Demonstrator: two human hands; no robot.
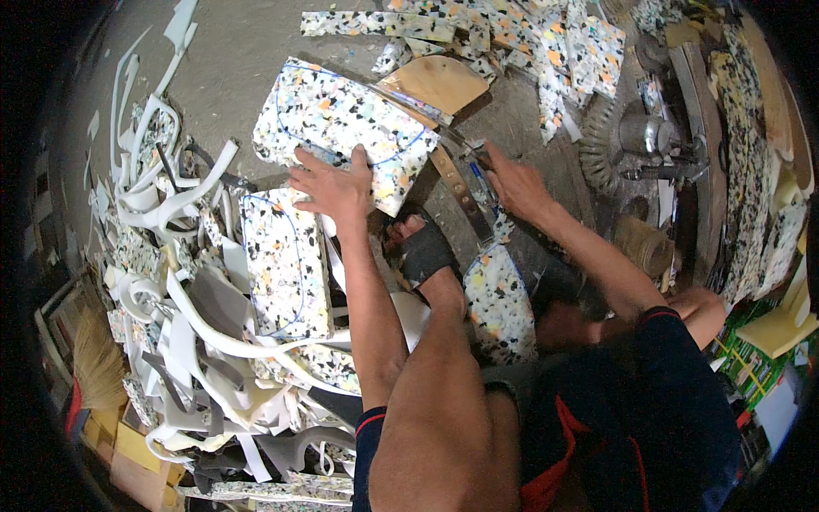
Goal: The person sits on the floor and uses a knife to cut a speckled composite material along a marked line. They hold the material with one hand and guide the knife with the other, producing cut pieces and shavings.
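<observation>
1. Nearest, between the person's legs, I see a leaf-shaped foam piece point(501, 307), its narrow end pointing away from the body.
2. To its left lies a second marked foam piece point(286, 264), long axis running near to far, a blue line drawn on it; curled white strips point(213, 333) pile up beside it.
3. A sandalled foot point(424, 252) stands just short of the slab's near right corner, and a brown perforated strip point(461, 192) slants from under that end.
4. I have the left hand point(334, 183) spread on the slab's near edge, palm down, fingers loose of any grasp.
5. The right hand point(512, 181) is wrapped around the handle of what looks like a knife point(439, 113), its blade pointing up-left, alongside the slab's far edge.
6. The speckled foam slab point(341, 115) sits ahead of the feet, its long axis sloping from upper left to lower right; a blue outline curves across its top.
7. Beyond the blade I make out a rounded wooden board point(439, 84).
8. Farthest, speckled offcuts point(529, 38) lie heaped on the grey floor point(226, 94).
</observation>
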